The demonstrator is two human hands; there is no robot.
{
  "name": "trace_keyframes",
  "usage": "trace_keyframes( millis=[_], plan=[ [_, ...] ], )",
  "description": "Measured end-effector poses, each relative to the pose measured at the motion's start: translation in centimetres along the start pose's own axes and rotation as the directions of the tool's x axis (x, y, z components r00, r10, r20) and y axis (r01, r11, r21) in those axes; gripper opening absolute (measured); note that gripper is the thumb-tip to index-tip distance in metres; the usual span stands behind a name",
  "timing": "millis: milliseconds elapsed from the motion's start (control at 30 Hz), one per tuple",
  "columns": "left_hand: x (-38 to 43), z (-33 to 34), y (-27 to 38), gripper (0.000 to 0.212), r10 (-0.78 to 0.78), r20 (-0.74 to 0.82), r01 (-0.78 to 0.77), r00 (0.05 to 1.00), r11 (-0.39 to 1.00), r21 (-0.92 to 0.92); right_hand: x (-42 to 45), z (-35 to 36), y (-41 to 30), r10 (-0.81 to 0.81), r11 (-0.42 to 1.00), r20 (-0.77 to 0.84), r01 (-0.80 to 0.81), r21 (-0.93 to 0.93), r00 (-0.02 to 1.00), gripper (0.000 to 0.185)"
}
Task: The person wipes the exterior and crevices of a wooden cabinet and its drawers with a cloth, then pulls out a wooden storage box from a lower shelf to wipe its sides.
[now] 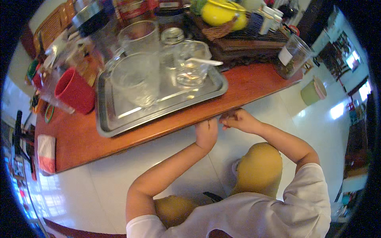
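Note:
My left hand (207, 132) is at the front edge of a reddish wooden table (77, 145), its fingers hidden beneath the edge. Close by on the right, my right hand (241, 120) has its fingers curled, just under the same edge. Whether either hand holds something cannot be made out. Above them on the table is a rectangular metal tray (104, 125). It carries a large clear cup (135, 80), another tall clear vessel (140, 32) behind it and a faceted glass (192, 74). A white spoon (208, 62) lies across the glass.
Left of the tray are a red cup (76, 92), a green rubber band (49, 113) and a white-and-orange packet (46, 151). A clear labelled jar (291, 59) stands at the right corner. A yellow pot (223, 15) sits at the back. On the tiled floor is a green bin (312, 92).

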State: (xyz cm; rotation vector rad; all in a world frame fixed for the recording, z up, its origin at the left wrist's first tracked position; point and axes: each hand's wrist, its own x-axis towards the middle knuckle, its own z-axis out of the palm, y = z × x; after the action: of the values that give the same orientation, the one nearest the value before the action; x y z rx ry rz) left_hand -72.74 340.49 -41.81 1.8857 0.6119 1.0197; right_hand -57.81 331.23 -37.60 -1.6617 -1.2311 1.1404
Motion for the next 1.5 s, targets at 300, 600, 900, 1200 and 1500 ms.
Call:
trace_keyframes(
  millis=[300, 600, 900, 1200, 1500],
  plan=[
    [2.3, 11.2, 2.9, 0.026, 0.079, -0.069, -0.093, 0.994, 0.968, -0.232, -1.9, -3.8, 4.5, 0.079, 0.771, -0.335, 0.155, 0.617, 0.939, 0.040],
    [4.6, 17.5, 5.6, 0.037, 0.011, 0.393, 0.069, 0.919, 0.980, -0.189, -5.5, -6.7, 6.1, 0.094, 0.613, -0.604, 0.432, 0.662, 0.792, 0.043],
    [7.7, 18.6, 2.0, 0.061, 0.154, 0.650, -0.372, 0.744, 0.904, 0.212, -4.4, -9.0, 9.2, 0.006, 0.624, -0.627, 0.487, 0.611, 0.779, 0.038],
    [2.0, 3.8, -3.6, 0.048, -0.040, 0.810, -0.150, 0.586, 0.976, 0.157, 1.3, -12.2, 12.7, 0.130, 0.638, -0.911, 0.670, 0.379, 0.392, 0.039],
    [-3.5, -8.3, 8.6, 0.053, -0.143, 0.938, -0.389, 0.317, 0.882, 0.266, -2.3, -8.6, 10.7, 0.154, 0.966, -0.362, -0.218, -0.142, 0.919, 0.056]
  ],
)
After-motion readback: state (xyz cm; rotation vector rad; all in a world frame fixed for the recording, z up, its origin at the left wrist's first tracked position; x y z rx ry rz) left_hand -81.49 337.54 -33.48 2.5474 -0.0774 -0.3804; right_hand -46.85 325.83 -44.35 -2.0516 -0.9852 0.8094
